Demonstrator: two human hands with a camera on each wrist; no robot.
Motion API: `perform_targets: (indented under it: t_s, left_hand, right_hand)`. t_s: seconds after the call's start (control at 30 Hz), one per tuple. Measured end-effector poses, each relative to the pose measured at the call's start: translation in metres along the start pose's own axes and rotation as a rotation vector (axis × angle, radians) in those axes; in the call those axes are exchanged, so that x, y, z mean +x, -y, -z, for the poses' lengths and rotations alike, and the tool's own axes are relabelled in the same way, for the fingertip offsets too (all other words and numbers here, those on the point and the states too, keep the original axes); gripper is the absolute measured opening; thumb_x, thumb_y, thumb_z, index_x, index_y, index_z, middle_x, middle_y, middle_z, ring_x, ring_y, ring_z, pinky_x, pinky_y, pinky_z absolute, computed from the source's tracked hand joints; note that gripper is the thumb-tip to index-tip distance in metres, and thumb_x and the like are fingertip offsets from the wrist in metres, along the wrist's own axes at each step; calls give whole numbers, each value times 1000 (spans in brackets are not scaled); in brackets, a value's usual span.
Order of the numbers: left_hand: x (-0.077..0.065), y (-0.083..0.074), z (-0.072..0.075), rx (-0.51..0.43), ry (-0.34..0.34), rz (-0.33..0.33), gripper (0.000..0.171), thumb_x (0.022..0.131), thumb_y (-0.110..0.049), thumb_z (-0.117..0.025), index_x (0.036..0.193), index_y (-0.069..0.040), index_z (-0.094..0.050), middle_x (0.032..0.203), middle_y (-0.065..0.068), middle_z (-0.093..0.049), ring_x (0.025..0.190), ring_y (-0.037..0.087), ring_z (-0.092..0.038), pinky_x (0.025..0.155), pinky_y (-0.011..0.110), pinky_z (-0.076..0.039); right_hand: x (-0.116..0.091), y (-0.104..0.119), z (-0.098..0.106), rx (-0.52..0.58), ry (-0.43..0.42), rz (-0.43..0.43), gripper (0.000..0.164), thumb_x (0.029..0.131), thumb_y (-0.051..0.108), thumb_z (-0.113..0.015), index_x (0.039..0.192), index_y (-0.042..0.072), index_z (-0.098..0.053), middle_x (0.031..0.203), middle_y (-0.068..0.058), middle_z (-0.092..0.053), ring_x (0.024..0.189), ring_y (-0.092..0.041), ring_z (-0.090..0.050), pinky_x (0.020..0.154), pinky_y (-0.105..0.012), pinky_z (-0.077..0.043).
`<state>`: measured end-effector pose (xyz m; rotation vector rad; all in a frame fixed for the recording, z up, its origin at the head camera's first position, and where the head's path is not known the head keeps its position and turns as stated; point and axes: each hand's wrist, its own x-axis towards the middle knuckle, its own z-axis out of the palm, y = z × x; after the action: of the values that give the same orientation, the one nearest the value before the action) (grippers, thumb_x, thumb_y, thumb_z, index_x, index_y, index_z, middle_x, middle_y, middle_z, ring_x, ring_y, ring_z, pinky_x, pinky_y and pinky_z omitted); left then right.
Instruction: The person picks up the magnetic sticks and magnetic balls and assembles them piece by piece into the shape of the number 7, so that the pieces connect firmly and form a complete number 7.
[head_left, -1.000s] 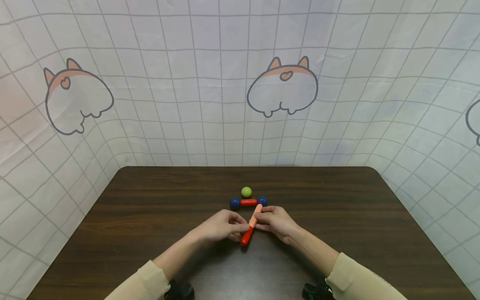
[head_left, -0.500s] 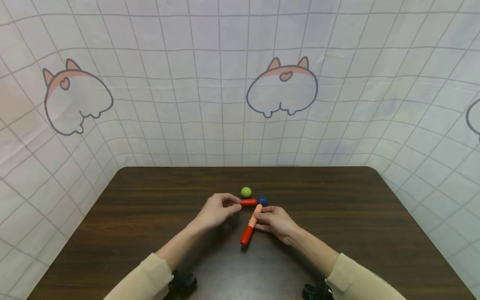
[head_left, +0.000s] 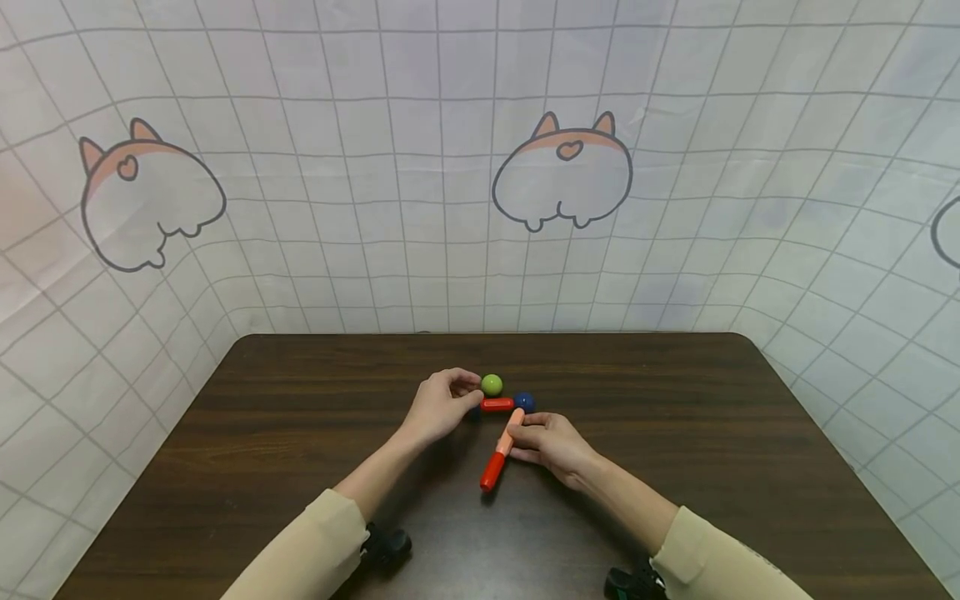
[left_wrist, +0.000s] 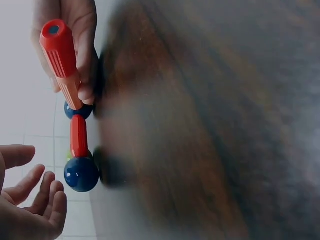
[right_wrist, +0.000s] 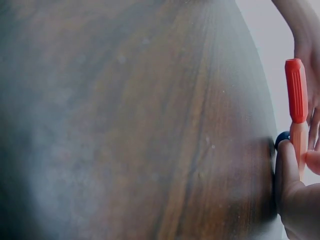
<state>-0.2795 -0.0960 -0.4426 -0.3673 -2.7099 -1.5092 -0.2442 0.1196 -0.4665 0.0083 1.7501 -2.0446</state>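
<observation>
My right hand [head_left: 558, 446] pinches a light orange rod [head_left: 510, 429] between thumb and fingers. A red rod [head_left: 492, 472] joins it end to end, slanting toward me. The orange rod's far end meets a dark blue ball [head_left: 525, 402]. A second red rod [head_left: 497, 404] runs left from there to another blue ball [left_wrist: 81, 174], mostly hidden by my left fingers in the head view. My left hand [head_left: 442, 406] holds nothing; in its wrist view the loosely bent fingers sit beside that ball, with a gap. Its fingertips are close to a green ball [head_left: 492, 385] behind the red rod.
The pieces lie on a dark brown wooden table [head_left: 315, 417]. Behind it and along both sides hangs a white gridded cloth [head_left: 420, 200] with cartoon animal prints. Black wrist devices stick out under both cream sleeves [head_left: 300, 550].
My left hand has left the joined rods, moved forward to the left blue ball, then on toward the green ball. The right hand stays put, still pinching the orange rod.
</observation>
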Motion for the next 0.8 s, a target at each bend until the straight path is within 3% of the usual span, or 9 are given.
perform_targets:
  t_s: [0.3, 0.8]
  left_hand:
    - [16, 6, -5, 30, 3, 48, 25, 97, -17, -73, 118, -5, -72, 108, 7, -71, 101, 23, -66, 92, 44, -52]
    - [40, 15, -8, 6, 9, 94, 30, 93, -18, -77, 118, -2, -71, 108, 9, -69, 97, 24, -62, 87, 41, -53]
  right_hand:
    - [2, -3, 1, 24, -4, 5, 51, 104, 1, -58, 141, -23, -34, 121, -27, -60, 101, -22, -68, 92, -36, -54]
    - [6, 1, -2, 50, -15, 0, 52, 104, 0, -57, 142, -23, -31, 123, -29, -58, 101, -22, -68, 92, -36, -54]
